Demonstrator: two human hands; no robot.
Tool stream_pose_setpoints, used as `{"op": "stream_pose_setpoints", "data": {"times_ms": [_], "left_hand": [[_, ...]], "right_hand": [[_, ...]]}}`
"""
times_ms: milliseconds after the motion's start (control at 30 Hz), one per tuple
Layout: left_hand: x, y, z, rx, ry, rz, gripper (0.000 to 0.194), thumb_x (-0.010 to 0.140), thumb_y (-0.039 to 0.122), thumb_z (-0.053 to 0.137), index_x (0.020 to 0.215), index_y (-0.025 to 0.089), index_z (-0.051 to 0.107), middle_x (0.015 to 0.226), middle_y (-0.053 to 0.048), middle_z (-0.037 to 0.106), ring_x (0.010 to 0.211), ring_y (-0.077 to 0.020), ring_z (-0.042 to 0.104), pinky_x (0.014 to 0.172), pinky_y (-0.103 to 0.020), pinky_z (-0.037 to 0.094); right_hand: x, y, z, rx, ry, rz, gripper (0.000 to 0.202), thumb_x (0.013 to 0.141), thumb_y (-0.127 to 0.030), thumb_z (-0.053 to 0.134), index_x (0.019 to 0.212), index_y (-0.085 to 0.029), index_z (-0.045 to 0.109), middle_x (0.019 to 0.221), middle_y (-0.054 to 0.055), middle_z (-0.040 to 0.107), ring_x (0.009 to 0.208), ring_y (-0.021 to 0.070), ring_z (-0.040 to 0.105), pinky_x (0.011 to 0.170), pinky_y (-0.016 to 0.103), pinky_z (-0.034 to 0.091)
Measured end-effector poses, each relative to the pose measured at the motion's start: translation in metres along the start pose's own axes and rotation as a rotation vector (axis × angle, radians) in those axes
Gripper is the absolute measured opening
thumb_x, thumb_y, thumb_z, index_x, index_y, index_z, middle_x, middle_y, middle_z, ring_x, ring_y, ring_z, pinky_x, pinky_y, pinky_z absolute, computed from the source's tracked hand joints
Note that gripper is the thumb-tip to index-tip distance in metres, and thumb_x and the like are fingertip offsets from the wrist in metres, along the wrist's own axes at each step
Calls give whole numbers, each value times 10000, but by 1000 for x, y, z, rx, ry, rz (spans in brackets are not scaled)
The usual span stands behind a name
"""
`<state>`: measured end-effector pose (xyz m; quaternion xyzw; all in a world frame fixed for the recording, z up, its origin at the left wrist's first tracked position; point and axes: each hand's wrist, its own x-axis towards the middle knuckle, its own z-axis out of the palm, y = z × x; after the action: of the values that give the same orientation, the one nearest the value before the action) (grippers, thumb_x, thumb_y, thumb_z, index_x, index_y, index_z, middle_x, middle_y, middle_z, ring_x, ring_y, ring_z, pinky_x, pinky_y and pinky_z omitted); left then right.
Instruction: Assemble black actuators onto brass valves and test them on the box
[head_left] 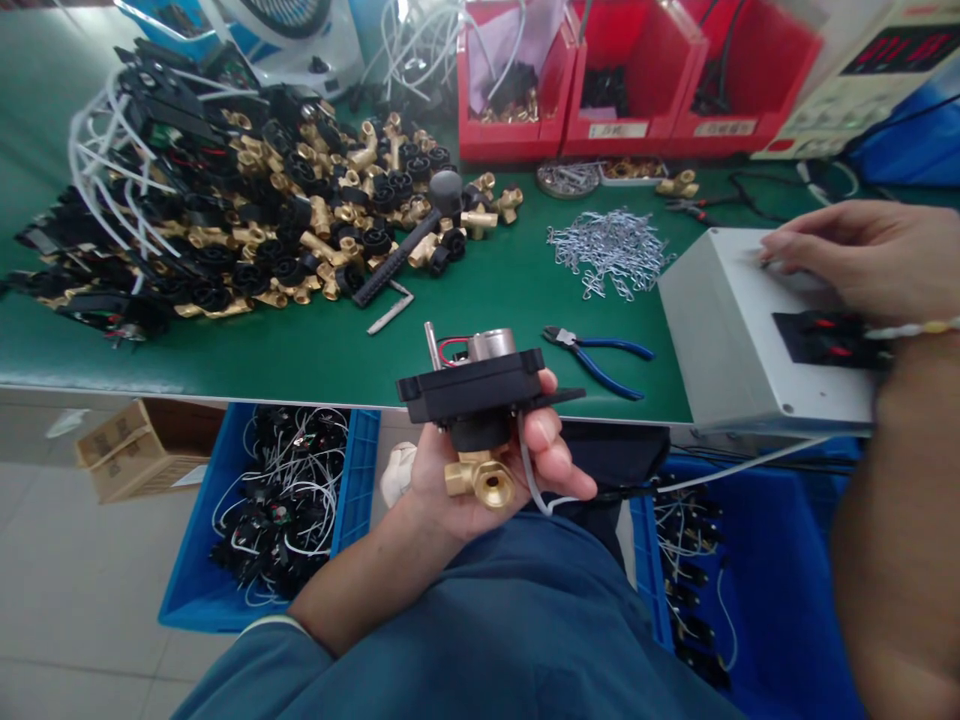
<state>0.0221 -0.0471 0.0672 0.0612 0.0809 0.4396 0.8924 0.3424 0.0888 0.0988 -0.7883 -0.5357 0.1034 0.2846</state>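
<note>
My left hand (480, 480) is closed around a motorized valve (480, 390), held up in front of the bench edge. It has a black actuator housing with a silver motor and red wire on top, and a brass valve body below. A white cable (536, 490) runs from it towards the right. Over at the grey control box (735, 330), my right hand (862, 255) pinches a small dark switch (765, 264) on the top face; the fingers partly hide it. A black terminal with red parts (825, 338) sits on the same box, below the wrist.
Brass valves (322, 220) with black caps are heaped at left, a mallet (405, 250) beside them. Metal clips (611, 250) and blue-handled cutters (600, 355) lie mid-bench. Red bins (517, 145) stand behind. Blue crates (360, 470) with wired parts sit below the bench.
</note>
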Motion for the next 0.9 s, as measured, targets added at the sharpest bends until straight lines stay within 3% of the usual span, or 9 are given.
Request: {"op": "stream_pose_setpoints", "data": {"times_ms": [133,300,433,533,667,767,900], "left_hand": [[0,0,1,27,26,6,225,738,335,807,912,193,783,645,-3,678,571,-129,667,530,-207,522],[0,0,2,110,79,18,203,738,370,765,878,224,758,629,0,634,502,-127,576,518,-252,477],[-1,-1,1,199,184,81,248,693,398,790,871,245,710,558,44,546,387,-72,351,500,-256,430],[-1,-1,2,192,150,69,289,674,420,816,878,230,738,542,46,534,408,-77,401,536,-261,487],[-1,-1,5,159,43,42,267,767,405,737,915,186,776,672,-20,668,601,-161,662,652,-315,601],[-1,-2,8,150,65,57,290,867,389,606,930,152,760,687,-37,682,645,-177,707,689,-334,630],[1,-2,12,172,140,39,326,893,393,529,925,137,727,693,-56,690,651,-195,716,695,-353,630]], "right_hand": [[-1,1,2,-2,13,-6,163,866,-342,807,972,-218,815,902,76,766,691,129,640,566,288,403],[4,7,0,18,-49,-90,433,776,-624,814,928,-219,803,893,81,764,649,110,611,544,297,405],[9,11,-1,-24,-61,-102,446,759,-636,822,917,-220,800,893,71,761,649,101,588,576,315,425],[11,12,-2,-50,-96,-152,463,749,-653,822,913,-221,798,872,66,753,654,112,588,586,323,448],[9,5,-1,-62,-86,-126,312,822,-468,837,973,-197,802,889,70,755,634,93,560,581,300,433],[6,-2,2,-74,-40,-68,174,864,-254,806,1007,-156,802,878,77,755,594,58,506,570,268,392],[5,-3,4,-43,-30,-63,145,910,-196,741,1030,-139,799,870,83,750,561,38,464,550,246,355]]}}
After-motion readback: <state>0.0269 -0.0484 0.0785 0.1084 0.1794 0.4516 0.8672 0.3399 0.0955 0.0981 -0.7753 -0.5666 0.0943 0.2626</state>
